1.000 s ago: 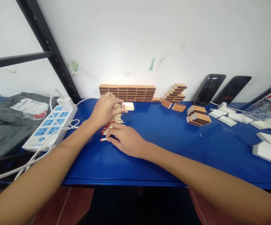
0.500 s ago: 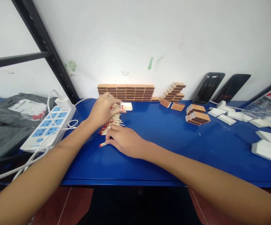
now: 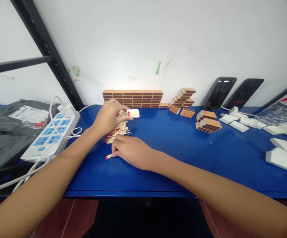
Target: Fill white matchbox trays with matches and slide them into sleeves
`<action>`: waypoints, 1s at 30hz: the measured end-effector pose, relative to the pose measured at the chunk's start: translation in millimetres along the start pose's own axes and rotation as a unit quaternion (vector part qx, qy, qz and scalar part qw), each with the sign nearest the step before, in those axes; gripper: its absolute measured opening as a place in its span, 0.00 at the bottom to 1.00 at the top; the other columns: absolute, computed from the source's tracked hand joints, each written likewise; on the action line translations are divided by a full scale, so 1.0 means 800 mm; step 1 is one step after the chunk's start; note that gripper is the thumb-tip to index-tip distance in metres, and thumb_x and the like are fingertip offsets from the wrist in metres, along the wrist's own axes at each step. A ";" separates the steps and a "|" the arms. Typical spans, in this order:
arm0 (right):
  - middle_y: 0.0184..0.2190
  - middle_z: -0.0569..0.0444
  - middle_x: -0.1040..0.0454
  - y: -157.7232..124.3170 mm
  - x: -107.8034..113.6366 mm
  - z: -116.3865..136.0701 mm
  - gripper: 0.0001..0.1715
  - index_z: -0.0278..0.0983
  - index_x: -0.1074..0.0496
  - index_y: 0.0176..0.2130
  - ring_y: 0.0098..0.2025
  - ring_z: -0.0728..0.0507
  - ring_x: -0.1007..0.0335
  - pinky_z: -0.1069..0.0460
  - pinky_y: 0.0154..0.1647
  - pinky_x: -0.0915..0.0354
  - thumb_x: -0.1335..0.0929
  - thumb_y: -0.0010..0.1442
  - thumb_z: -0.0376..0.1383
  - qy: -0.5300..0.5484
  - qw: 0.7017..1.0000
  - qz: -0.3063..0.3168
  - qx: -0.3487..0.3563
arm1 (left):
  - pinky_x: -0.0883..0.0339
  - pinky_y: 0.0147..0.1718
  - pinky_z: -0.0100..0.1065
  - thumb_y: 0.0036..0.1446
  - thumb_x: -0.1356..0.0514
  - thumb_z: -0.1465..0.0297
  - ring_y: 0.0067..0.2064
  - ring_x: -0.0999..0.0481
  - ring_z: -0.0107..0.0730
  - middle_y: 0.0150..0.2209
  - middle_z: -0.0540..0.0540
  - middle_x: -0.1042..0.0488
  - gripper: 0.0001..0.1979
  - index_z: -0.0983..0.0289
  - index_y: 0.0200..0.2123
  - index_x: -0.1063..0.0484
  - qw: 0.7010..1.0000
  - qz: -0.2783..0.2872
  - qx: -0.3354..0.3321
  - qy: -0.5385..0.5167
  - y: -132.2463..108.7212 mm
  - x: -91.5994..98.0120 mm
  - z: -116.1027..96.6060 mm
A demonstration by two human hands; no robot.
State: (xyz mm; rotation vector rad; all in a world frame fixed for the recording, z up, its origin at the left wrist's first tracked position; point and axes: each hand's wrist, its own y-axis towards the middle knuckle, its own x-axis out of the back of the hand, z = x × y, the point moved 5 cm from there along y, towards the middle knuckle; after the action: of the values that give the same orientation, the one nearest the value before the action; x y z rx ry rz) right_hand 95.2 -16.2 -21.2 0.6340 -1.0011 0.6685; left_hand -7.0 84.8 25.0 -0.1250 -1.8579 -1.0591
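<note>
Between thumb and fingers, my left hand [image 3: 110, 115] grips a small white matchbox tray [image 3: 135, 113] with some matches lying in it. Closer to me, my right hand [image 3: 131, 151] is closed in a pinch on a few matches [image 3: 108, 156], whose red heads stick out to the left. A loose pile of red-headed matches [image 3: 118, 131] lies on the blue table [image 3: 173, 155] between and partly under my hands. The fingertips of my right hand hide the other ends of the pinched matches.
Matchboxes [image 3: 133, 98] form a neat wall at the back, with a leaning stack [image 3: 183, 98] and more boxes [image 3: 209, 121] to the right. White trays [image 3: 281, 158] lie scattered at far right. Two phones [image 3: 220, 93] lean on the wall. A power strip [image 3: 51, 132] with cables is at left.
My right hand, pinching the matches, has shifted slightly towards me, and the match heads sit a little lower. The left hand keeps its hold on the tray.
</note>
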 end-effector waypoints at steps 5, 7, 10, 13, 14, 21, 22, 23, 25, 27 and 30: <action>0.42 0.50 0.24 -0.001 -0.002 0.000 0.16 0.35 0.25 0.42 0.44 0.42 0.25 0.48 0.41 0.35 0.33 0.77 0.44 -0.020 1.000 0.003 0.010 | 0.31 0.48 0.45 0.60 0.27 0.52 0.46 0.24 0.45 0.40 0.57 0.16 0.19 0.60 0.44 0.15 1.000 -0.003 -0.005 0.002 -0.001 -0.003 0.002; 0.42 0.50 0.24 -0.002 -0.003 0.000 0.16 0.35 0.25 0.42 0.44 0.42 0.25 0.48 0.41 0.35 0.33 0.77 0.43 -0.027 1.000 0.003 0.014 | 0.31 0.49 0.44 0.59 0.26 0.52 0.46 0.24 0.45 0.40 0.57 0.16 0.19 0.59 0.44 0.15 1.000 -0.003 -0.005 0.003 -0.001 -0.003 0.002; 0.42 0.49 0.24 -0.002 -0.004 0.001 0.16 0.34 0.26 0.42 0.44 0.41 0.25 0.48 0.41 0.34 0.34 0.78 0.43 -0.038 0.999 0.003 0.017 | 0.31 0.48 0.44 0.57 0.25 0.53 0.45 0.24 0.45 0.40 0.57 0.17 0.19 0.60 0.44 0.15 1.000 -0.001 -0.007 0.008 -0.001 -0.003 0.002; 0.42 0.49 0.24 -0.003 -0.003 0.001 0.15 0.34 0.26 0.42 0.44 0.41 0.25 0.48 0.41 0.35 0.34 0.78 0.42 -0.044 0.999 0.000 0.018 | 0.31 0.48 0.44 0.57 0.25 0.54 0.45 0.24 0.44 0.39 0.57 0.17 0.19 0.60 0.44 0.15 1.000 -0.002 -0.006 0.010 0.000 -0.002 0.001; 0.42 0.49 0.24 -0.004 -0.003 0.000 0.15 0.34 0.26 0.42 0.43 0.42 0.25 0.48 0.40 0.35 0.33 0.77 0.42 -0.043 0.999 -0.003 0.017 | 0.31 0.48 0.44 0.58 0.25 0.53 0.45 0.24 0.44 0.39 0.57 0.16 0.19 0.60 0.44 0.15 1.000 -0.003 -0.005 0.009 0.000 -0.002 0.001; 0.42 0.50 0.24 -0.006 -0.004 -0.005 0.14 0.35 0.25 0.43 0.42 0.43 0.26 0.49 0.39 0.37 0.33 0.78 0.41 -0.049 0.998 -0.019 0.021 | 0.30 0.49 0.45 0.61 0.29 0.50 0.45 0.24 0.45 0.40 0.58 0.16 0.20 0.60 0.44 0.15 1.000 -0.005 -0.007 0.001 -0.001 -0.002 0.002; 0.43 0.50 0.24 -0.007 -0.003 -0.004 0.15 0.35 0.25 0.43 0.43 0.43 0.26 0.49 0.39 0.37 0.34 0.78 0.42 -0.049 0.998 -0.017 0.017 | 0.31 0.49 0.45 0.62 0.29 0.50 0.45 0.24 0.45 0.40 0.58 0.16 0.20 0.60 0.44 0.15 1.000 -0.005 -0.007 0.001 -0.001 -0.002 0.002; 0.43 0.49 0.24 -0.008 -0.001 -0.004 0.16 0.35 0.25 0.44 0.43 0.43 0.26 0.48 0.40 0.37 0.34 0.78 0.44 -0.047 0.999 -0.014 0.013 | 0.31 0.49 0.45 0.62 0.29 0.50 0.46 0.24 0.45 0.40 0.58 0.16 0.20 0.59 0.44 0.15 1.000 -0.005 -0.006 0.000 -0.001 -0.002 0.003; 0.45 0.49 0.23 -0.010 0.002 -0.002 0.17 0.34 0.24 0.46 0.44 0.42 0.25 0.48 0.41 0.36 0.33 0.77 0.46 -0.038 0.999 -0.007 0.009 | 0.31 0.49 0.45 0.62 0.29 0.50 0.45 0.24 0.45 0.40 0.57 0.16 0.19 0.59 0.44 0.15 1.000 -0.003 -0.005 0.000 -0.001 -0.002 0.003; 0.46 0.48 0.23 -0.011 0.005 0.002 0.16 0.34 0.24 0.48 0.45 0.41 0.25 0.48 0.42 0.36 0.32 0.77 0.45 -0.029 1.000 0.006 0.010 | 0.31 0.49 0.45 0.61 0.28 0.50 0.45 0.24 0.44 0.40 0.57 0.16 0.19 0.59 0.45 0.15 1.000 0.001 -0.006 0.000 -0.001 -0.002 0.003; 0.45 0.48 0.23 -0.012 0.007 0.004 0.15 0.34 0.24 0.45 0.43 0.42 0.26 0.48 0.41 0.37 0.33 0.77 0.43 -0.021 1.000 0.021 0.006 | 0.31 0.48 0.44 0.60 0.27 0.52 0.45 0.24 0.44 0.40 0.57 0.16 0.18 0.59 0.44 0.15 1.000 -0.001 -0.006 -0.001 -0.001 -0.002 0.003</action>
State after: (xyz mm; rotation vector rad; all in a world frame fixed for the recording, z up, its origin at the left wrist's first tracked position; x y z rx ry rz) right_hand 102.2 -23.6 -16.5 0.6413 -1.0529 0.7007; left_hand -8.1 86.2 22.7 -0.1323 -1.8544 -1.0720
